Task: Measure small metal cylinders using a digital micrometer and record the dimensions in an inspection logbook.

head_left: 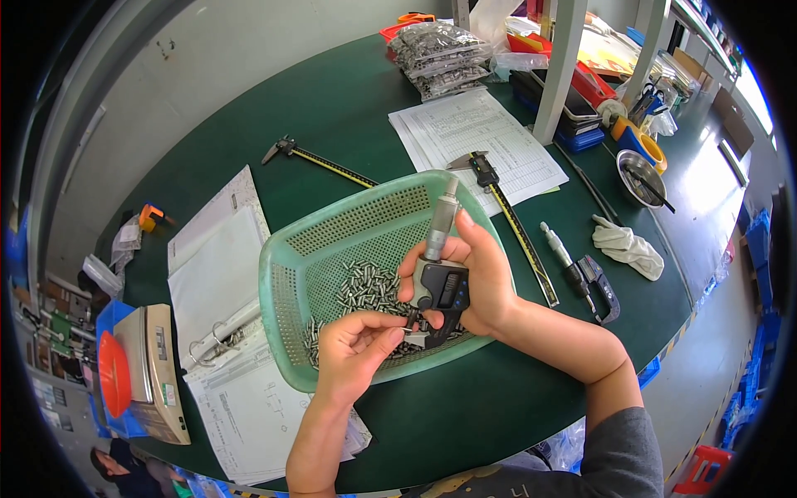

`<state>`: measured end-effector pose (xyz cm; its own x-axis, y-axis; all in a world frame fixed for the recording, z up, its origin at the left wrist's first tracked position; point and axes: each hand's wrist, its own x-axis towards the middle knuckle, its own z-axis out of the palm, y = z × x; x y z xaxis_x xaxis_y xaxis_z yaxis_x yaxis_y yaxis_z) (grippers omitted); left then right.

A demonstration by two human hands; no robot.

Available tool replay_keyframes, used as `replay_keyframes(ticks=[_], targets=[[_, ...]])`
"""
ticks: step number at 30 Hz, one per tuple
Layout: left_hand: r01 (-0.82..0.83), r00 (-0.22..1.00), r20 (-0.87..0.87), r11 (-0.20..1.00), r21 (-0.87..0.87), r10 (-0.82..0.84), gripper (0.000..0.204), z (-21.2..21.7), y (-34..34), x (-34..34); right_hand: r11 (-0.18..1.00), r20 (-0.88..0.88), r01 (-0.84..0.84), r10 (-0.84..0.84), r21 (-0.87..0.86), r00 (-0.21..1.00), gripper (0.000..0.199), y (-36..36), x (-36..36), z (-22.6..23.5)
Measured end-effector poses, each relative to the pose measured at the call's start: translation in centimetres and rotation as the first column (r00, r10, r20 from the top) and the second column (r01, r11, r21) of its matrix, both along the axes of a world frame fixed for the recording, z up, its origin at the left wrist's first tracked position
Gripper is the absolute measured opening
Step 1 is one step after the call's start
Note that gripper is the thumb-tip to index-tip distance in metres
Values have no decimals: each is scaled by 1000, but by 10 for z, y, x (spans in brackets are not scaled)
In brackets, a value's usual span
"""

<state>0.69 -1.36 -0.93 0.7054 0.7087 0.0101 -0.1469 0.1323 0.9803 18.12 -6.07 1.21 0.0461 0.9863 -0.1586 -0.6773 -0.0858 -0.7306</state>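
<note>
Right now a small metal pin (408, 320) is pinched between thumb and fingertips of the left hand (355, 349) and presented to the measuring gap of a digital micrometer (440, 278), just over the green basket (286, 274). The micrometer body is clamped in the right hand (480, 278), fingers wrapped round the frame, w/ thumb and forefinger up near the barrel. Whether the pin is already seated btwn the faces can't be told; it's too small.

Below the hands a heap of loose pins (365, 290) lies in the basket. Beyond it: a long caliper (506, 207) on a printed sheet (473, 137), a second micrometer (585, 274) and a white glove (628, 247) to the right, an open binder (220, 282) to the left, all on the dark green table (332, 108).

Risks, as judged: the pin could be dropped into the heap and mixed w/ unmeasured ones if the pinch slackens; a false reading could be caused by a tilted pin.
</note>
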Motion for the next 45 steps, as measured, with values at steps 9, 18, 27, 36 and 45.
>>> replay_keyframes(ticks=[9,18,27,36,45], targets=[[6,1000,0,1000,-10,-6,15,3,-2,1,998,76,-7,2,68,997,63,1,1,-3],[-28,999,-32,1000,-12,28,12,2,1,1,997,113,-13,4,81,994,67,0,0,-3],[0,999,-52,1000,-13,0,10,-4,2,1,999,117,-17,12,48,993,68,0,-1,-3],[67,761,-399,550,833,512,12,8,27,-14,991,70,125,-127,37,989,60,2,2,-4],[384,580,-661,556,737,476,8,1,21,-16,993,109,115,-118,41,987,60,3,-1,-4]])
